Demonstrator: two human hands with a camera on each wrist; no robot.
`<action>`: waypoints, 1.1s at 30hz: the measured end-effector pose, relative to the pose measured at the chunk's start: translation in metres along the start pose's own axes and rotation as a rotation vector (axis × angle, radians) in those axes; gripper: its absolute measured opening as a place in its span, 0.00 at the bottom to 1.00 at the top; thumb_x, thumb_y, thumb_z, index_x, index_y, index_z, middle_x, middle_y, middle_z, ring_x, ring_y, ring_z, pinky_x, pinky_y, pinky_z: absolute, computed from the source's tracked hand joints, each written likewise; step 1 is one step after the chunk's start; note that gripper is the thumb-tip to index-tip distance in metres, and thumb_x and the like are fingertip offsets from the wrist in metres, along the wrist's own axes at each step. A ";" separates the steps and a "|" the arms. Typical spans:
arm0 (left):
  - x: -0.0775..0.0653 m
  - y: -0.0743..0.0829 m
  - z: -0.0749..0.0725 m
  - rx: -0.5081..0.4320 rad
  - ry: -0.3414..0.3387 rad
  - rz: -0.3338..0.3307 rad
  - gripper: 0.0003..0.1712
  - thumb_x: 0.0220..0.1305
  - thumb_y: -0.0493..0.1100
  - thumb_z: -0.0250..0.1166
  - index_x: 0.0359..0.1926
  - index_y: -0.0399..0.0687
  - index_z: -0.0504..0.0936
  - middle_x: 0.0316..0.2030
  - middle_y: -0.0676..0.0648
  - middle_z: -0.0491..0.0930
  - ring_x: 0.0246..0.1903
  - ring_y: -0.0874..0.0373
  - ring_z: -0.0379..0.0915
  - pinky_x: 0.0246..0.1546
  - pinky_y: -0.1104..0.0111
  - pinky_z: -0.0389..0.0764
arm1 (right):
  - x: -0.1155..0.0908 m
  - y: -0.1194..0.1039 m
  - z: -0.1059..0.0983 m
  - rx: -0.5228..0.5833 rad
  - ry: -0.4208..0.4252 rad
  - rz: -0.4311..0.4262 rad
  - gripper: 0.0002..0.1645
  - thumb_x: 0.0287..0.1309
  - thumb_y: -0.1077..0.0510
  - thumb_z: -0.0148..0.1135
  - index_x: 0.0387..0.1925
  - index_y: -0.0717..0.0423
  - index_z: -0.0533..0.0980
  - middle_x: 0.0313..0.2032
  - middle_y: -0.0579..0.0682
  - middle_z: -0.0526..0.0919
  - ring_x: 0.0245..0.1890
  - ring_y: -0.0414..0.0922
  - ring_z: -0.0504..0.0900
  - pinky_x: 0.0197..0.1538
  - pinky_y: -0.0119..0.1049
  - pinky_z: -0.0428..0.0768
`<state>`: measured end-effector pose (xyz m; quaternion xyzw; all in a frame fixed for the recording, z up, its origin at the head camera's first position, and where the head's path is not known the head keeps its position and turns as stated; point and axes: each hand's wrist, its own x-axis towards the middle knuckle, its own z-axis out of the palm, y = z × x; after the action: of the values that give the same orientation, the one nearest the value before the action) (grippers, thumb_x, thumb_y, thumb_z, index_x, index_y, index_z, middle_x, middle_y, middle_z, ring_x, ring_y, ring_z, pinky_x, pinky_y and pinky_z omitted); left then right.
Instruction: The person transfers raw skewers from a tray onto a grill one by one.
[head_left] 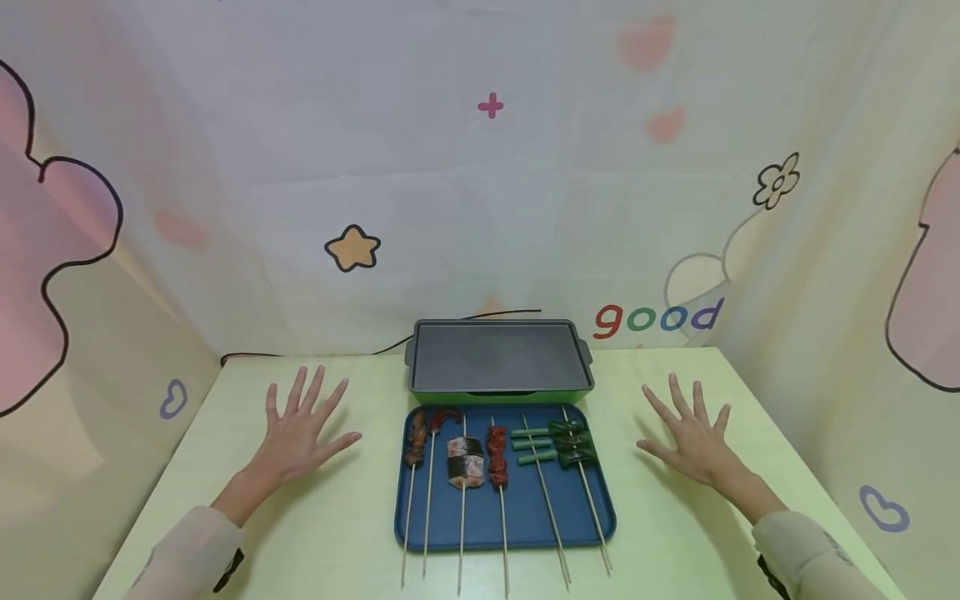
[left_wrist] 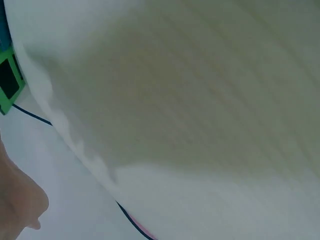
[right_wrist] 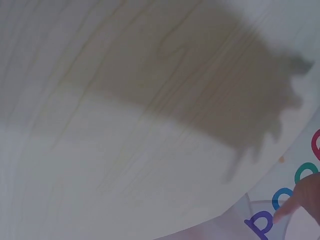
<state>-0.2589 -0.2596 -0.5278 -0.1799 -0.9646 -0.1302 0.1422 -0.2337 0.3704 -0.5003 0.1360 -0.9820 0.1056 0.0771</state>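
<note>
My left hand [head_left: 294, 437] hovers over the left side of the table with its fingers spread, holding nothing. On the other side my right hand [head_left: 693, 442] is likewise spread and holds nothing. Between them lies a blue tray [head_left: 525, 529] with several skewers: brown meat [head_left: 416, 440], a curled red piece [head_left: 447, 417], a pale piece with a dark band [head_left: 466, 462], red meat [head_left: 497, 457], green stalks [head_left: 535, 444] and leafy greens [head_left: 573, 443]. Their sticks overhang the tray's near edge. Both wrist views show a hand's shadow on the table and part of a hand.
A grey-topped griddle [head_left: 501, 357] with a green base stands right behind the tray. A black cord [head_left: 393, 345] runs behind it along the table's back edge. A printed curtain [head_left: 450, 183] encloses the back and sides of the pale wooden table [head_left: 337, 533].
</note>
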 end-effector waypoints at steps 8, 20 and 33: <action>0.007 0.010 -0.004 -0.096 -0.046 -0.056 0.52 0.65 0.70 0.61 0.82 0.57 0.52 0.82 0.36 0.42 0.81 0.35 0.32 0.71 0.28 0.27 | -0.004 -0.012 0.001 0.159 -0.040 0.037 0.56 0.62 0.39 0.67 0.82 0.41 0.48 0.79 0.72 0.38 0.74 0.83 0.38 0.60 0.91 0.37; 0.009 0.030 0.000 -0.309 -0.092 -0.055 0.46 0.71 0.60 0.58 0.81 0.48 0.53 0.79 0.32 0.51 0.78 0.31 0.41 0.69 0.28 0.41 | -0.009 -0.028 0.001 0.442 -0.024 -0.021 0.52 0.67 0.50 0.66 0.82 0.48 0.48 0.78 0.74 0.45 0.74 0.78 0.51 0.67 0.81 0.55; 0.014 0.041 0.002 -0.570 -0.133 -0.039 0.46 0.71 0.53 0.63 0.80 0.42 0.54 0.74 0.30 0.62 0.73 0.26 0.51 0.67 0.25 0.51 | -0.024 -0.049 -0.010 0.607 -0.077 -0.037 0.43 0.72 0.59 0.60 0.79 0.62 0.52 0.67 0.77 0.69 0.60 0.72 0.77 0.59 0.61 0.80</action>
<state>-0.2559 -0.2178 -0.5174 -0.2019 -0.8997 -0.3865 0.0199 -0.1956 0.3330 -0.4859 0.1744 -0.9052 0.3877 -0.0023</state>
